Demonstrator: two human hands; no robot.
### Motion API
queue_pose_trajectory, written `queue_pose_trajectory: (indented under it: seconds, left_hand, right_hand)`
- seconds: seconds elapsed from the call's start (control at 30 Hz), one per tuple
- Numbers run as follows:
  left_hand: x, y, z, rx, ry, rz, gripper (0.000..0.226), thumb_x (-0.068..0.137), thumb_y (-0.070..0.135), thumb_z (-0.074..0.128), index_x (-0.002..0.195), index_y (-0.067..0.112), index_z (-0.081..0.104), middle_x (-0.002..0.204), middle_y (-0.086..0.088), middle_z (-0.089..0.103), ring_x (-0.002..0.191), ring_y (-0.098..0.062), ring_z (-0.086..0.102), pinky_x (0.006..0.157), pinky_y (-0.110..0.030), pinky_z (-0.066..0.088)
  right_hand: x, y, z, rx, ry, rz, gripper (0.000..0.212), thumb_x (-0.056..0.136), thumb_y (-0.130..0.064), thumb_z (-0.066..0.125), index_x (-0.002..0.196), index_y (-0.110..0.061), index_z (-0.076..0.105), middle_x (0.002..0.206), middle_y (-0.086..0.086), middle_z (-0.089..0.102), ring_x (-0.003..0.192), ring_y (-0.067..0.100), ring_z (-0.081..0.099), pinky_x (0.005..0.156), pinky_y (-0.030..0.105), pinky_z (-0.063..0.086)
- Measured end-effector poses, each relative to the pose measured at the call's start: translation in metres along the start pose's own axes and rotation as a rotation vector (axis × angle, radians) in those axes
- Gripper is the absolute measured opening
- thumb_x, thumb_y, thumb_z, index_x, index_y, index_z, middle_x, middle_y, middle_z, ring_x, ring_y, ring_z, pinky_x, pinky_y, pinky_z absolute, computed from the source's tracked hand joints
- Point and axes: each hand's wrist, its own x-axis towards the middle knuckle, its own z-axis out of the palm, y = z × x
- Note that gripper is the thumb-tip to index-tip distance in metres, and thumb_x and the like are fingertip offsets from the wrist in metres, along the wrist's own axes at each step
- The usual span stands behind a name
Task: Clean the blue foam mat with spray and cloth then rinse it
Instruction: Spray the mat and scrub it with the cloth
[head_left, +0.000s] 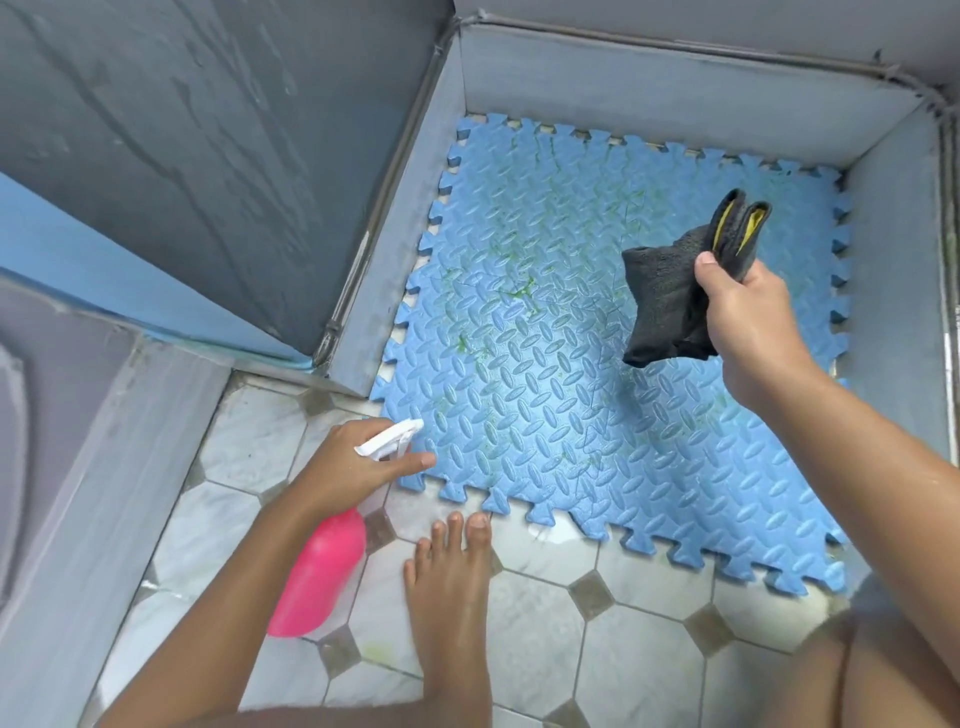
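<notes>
A blue foam mat (597, 374) with jigsaw edges lies on the floor in a walled corner, marked with green stains near its middle. My left hand (353, 467) grips a pink spray bottle (317, 577) by its white trigger head (389, 439), the nozzle pointing at the mat's near left corner. My right hand (748, 322) holds a folded dark grey cloth (670, 296) with yellow edging in the air above the mat's right side.
My bare left foot (452, 587) stands on the white marble tiles (524, 654) just before the mat's front edge. Low grey walls (649, 83) enclose the mat at the back, left and right. A dark grey wall (208, 156) rises at the left.
</notes>
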Motion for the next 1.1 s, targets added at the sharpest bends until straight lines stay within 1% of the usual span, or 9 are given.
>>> queue_pose_trajectory:
  seconds: [0.2,0.33,0.43,0.57,0.7,0.83,0.9,0.97,1.1]
  left_hand:
    - [-0.001,0.012,0.004,0.046,-0.017,0.114,0.065,0.075,0.048,0.088,0.055,0.010,0.040,0.054,0.007,0.031,0.053,-0.007,0.031,0.054,-0.030,0.024]
    - [0.010,0.026,0.001,0.023,-0.022,0.171,0.058,0.069,0.058,0.084,0.066,0.007,0.058,0.057,0.007,0.042,0.056,-0.006,0.038,0.057,-0.029,0.032]
    - [0.019,0.036,0.004,0.006,-0.005,0.172,0.071,0.068,0.067,0.081,0.067,0.001,0.057,0.056,-0.005,0.041,0.056,-0.009,0.039,0.056,-0.031,0.040]
    - [0.023,0.048,0.011,0.087,0.098,0.245,0.068,0.071,0.071,0.072,0.055,0.017,0.034,0.051,0.005,0.029,0.050,-0.008,0.029,0.052,-0.029,0.029]
    - [0.023,0.052,0.013,0.081,0.048,0.247,0.060,0.070,0.068,0.082,0.067,0.013,0.059,0.056,0.005,0.052,0.053,-0.006,0.044,0.055,-0.020,0.034]
    - [0.028,0.047,0.015,0.121,0.202,0.168,0.073,0.075,0.073,0.074,0.057,0.008,0.046,0.050,-0.004,0.043,0.050,-0.015,0.041,0.058,-0.034,0.039]
    - [0.028,0.046,0.015,0.122,0.260,0.126,0.065,0.080,0.062,0.078,0.058,0.012,0.042,0.050,0.002,0.036,0.050,-0.012,0.037,0.060,-0.035,0.038]
    - [0.028,0.044,0.012,0.117,0.219,0.126,0.058,0.079,0.058,0.079,0.062,0.015,0.044,0.053,0.004,0.038,0.053,-0.013,0.040,0.059,-0.031,0.037]
    - [0.025,0.044,0.012,0.158,0.149,0.190,0.069,0.071,0.078,0.071,0.060,0.019,0.036,0.054,0.004,0.035,0.054,-0.015,0.039,0.055,-0.027,0.032]
  right_hand:
    - [0.000,0.000,0.000,-0.004,0.008,0.003,0.020,0.099,-0.038,0.055,0.113,-0.029,0.066,0.108,-0.009,0.073,0.101,0.010,0.070,0.098,0.040,0.055]
    - [0.000,-0.002,-0.001,0.007,0.024,0.007,0.021,0.102,-0.035,0.053,0.117,-0.026,0.065,0.105,-0.011,0.072,0.094,0.004,0.069,0.084,0.028,0.056]
    - [0.001,-0.004,-0.005,0.020,0.056,0.017,0.022,0.103,-0.034,0.052,0.118,-0.023,0.063,0.099,-0.013,0.070,0.083,-0.002,0.067,0.068,0.017,0.050]
    - [0.005,-0.006,-0.009,0.051,0.099,0.028,0.021,0.103,-0.035,0.052,0.118,-0.024,0.062,0.101,-0.012,0.070,0.088,0.002,0.067,0.075,0.021,0.051]
    - [0.007,-0.005,-0.010,0.071,0.114,0.044,0.025,0.103,-0.033,0.053,0.122,-0.019,0.062,0.102,-0.009,0.071,0.088,0.005,0.069,0.073,0.022,0.052]
    - [0.007,-0.003,-0.009,0.066,0.108,0.050,0.025,0.103,-0.033,0.052,0.122,-0.019,0.063,0.102,-0.009,0.071,0.085,0.003,0.069,0.069,0.020,0.051]
    - [0.007,-0.002,-0.009,0.059,0.110,0.050,0.026,0.103,-0.034,0.052,0.122,-0.019,0.063,0.102,-0.009,0.071,0.085,0.003,0.069,0.071,0.022,0.052]
    - [0.007,-0.003,-0.008,0.058,0.108,0.049,0.026,0.103,-0.035,0.053,0.122,-0.019,0.063,0.102,-0.010,0.071,0.086,0.003,0.069,0.072,0.023,0.052]
    - [0.005,-0.001,-0.008,0.056,0.092,0.046,0.022,0.103,-0.035,0.052,0.117,-0.022,0.063,0.101,-0.009,0.071,0.087,0.005,0.069,0.072,0.023,0.051]
